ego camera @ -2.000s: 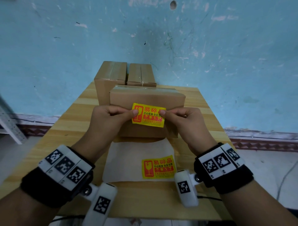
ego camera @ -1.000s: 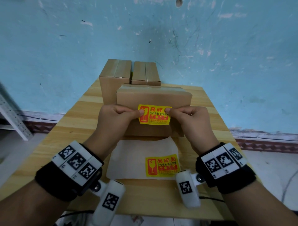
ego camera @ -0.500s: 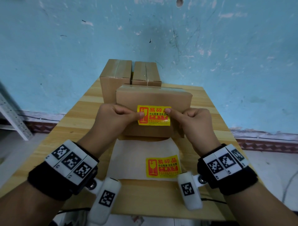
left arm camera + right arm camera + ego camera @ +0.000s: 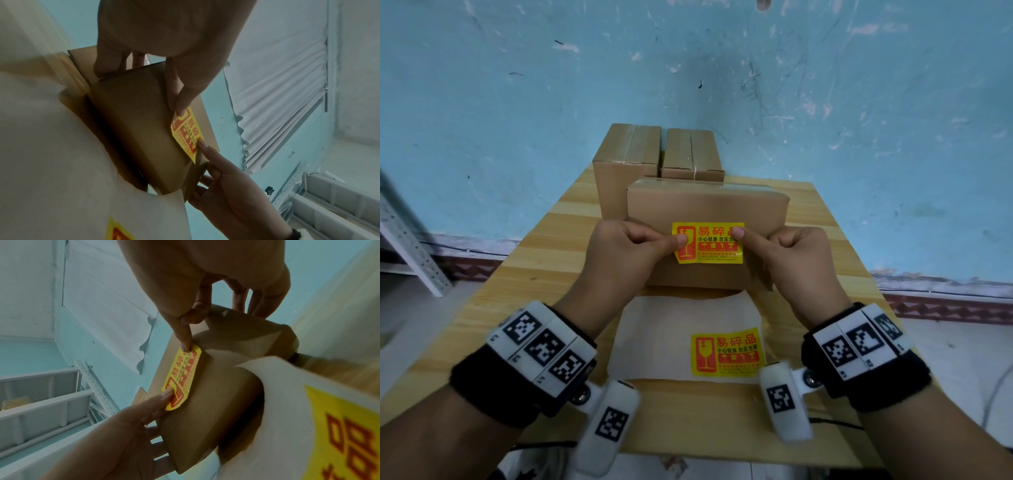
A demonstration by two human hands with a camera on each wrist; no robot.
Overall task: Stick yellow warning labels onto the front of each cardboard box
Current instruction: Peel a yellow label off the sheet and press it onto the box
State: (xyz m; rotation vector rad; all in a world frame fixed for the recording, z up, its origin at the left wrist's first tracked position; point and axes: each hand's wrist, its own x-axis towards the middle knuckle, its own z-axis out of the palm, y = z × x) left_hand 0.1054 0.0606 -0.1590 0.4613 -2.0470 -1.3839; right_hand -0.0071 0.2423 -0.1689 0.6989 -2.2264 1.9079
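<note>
A yellow warning label (image 4: 709, 245) lies flat and level on the front of the nearest cardboard box (image 4: 705, 205). My left hand (image 4: 626, 253) wraps its fingers round the box's left end, and its thumb presses the label's left part. My right hand (image 4: 791, 260) mirrors it at the right end, thumb on the label's upper right corner. The left wrist view shows the label (image 4: 186, 131) with both thumbs on it against the box (image 4: 133, 121). In the right wrist view the label (image 4: 180, 374) looks the same.
A white backing sheet (image 4: 664, 335) with one more yellow label (image 4: 726, 353) lies on the wooden table (image 4: 517, 274) in front of the box. Two more cardboard boxes (image 4: 626, 150) (image 4: 691, 150) stand behind, by the blue wall. A metal shelf (image 4: 400, 246) stands at far left.
The label was slightly tilted and held by its top corners; it now sits level and flat on the box front under both thumbs. The hands have hardly moved.
</note>
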